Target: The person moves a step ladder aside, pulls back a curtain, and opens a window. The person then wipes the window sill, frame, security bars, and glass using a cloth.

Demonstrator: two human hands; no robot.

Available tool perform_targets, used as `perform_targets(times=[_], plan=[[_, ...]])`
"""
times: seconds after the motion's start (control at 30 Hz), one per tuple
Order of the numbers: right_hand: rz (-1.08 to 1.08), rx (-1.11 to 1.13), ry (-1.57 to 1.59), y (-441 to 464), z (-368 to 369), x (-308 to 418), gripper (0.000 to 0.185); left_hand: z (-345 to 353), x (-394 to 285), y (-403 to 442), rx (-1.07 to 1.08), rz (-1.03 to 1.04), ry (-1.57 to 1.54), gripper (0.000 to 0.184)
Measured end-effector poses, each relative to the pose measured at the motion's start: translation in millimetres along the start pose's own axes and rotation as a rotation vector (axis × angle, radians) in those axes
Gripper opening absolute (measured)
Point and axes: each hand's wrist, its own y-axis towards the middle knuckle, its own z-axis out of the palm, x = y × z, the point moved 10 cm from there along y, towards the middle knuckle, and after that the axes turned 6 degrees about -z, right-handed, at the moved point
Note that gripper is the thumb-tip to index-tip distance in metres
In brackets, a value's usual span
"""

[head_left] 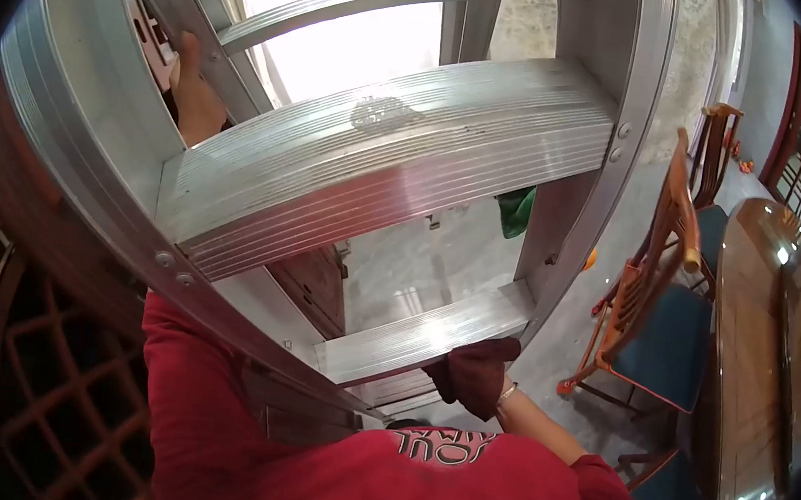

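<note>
An aluminium stepladder (401, 144) stands close in front of me, with ribbed steps and riveted side rails. My left hand (198, 100) reaches behind its near rail and grips a rear rail at the upper left; part of the fingers is hidden. Low by my chest, my right hand is bunched in a dark maroon cloth (475, 375), which covers the fingers. The cloth touches the edge of a lower step (431, 335). A wet-looking grey smudge (382, 113) marks the upper step.
Wooden chairs (659, 323) with dark blue seats stand at the right beside a glossy wooden table (745, 380). A dark lattice cabinet (69, 382) is at the lower left. A bright window (344, 33) lies behind the ladder. Something green (516, 211) hangs beyond it.
</note>
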Motion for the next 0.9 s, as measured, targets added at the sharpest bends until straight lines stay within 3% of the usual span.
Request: perform_targets(times=[0.03,0.1,0.13,0.23,0.27,0.3,0.33,0.4,0.43,0.47,0.5,0.57,0.63,0.7,0.77,0.83,0.9], plan=[[0.076,0.022,-0.027,5,-4,-6,0.016,3,17,8,0.082,-0.103,-0.055,0.072],[0.235,0.055,-0.063,16,-7,-23,0.027,-12,51,23,0.095,-0.070,-0.014,0.072],[0.193,-0.035,-0.242,23,-1,-11,0.030,-23,75,30,0.115,-0.038,0.038,0.071],[0.142,-0.136,-0.103,39,13,2,0.027,-32,102,76,0.128,0.175,0.099,0.070],[0.254,-0.037,-0.225,47,13,-14,0.021,-37,106,77,0.133,0.225,0.137,0.070],[0.248,-0.076,-0.054,51,14,-20,0.017,-36,106,68,0.113,0.261,0.232,0.060],[0.246,-0.099,-0.189,57,8,-24,0.016,-37,104,48,0.097,0.304,0.326,0.056],[0.211,-0.184,-0.290,62,-3,-36,0.016,-109,242,108,0.034,0.116,0.338,0.045],[0.247,-0.246,-0.269,65,-17,-55,0.017,-75,221,77,0.154,0.140,-0.166,0.032],[0.276,-0.303,-0.248,67,-28,-70,0.018,-50,244,69,0.223,0.119,-0.214,0.032],[0.244,-0.375,-0.223,70,-37,-78,0.018,-28,270,61,0.299,0.095,-0.225,0.032],[0.181,-0.231,-0.143,80,-26,-88,0.019,-10,296,38,0.411,0.079,-0.223,0.032],[0.228,-0.292,-0.129,84,-38,-103,0.021,-11,320,19,0.491,0.071,-0.199,0.031],[0.275,-0.218,0.055,83,-28,-113,0.024,-27,340,-6,0.551,0.066,-0.161,0.031],[0.171,-0.235,0.001,89,-25,-92,0.022,-50,362,-34,0.599,0.064,-0.121,0.030],[0.339,-0.279,-0.082,79,-28,-108,0.023,-86,380,-72,0.646,0.044,-0.059,0.030],[0.285,-0.211,-0.084,87,-31,-114,0.025,-128,393,-102,0.696,0.028,0.013,0.030]])
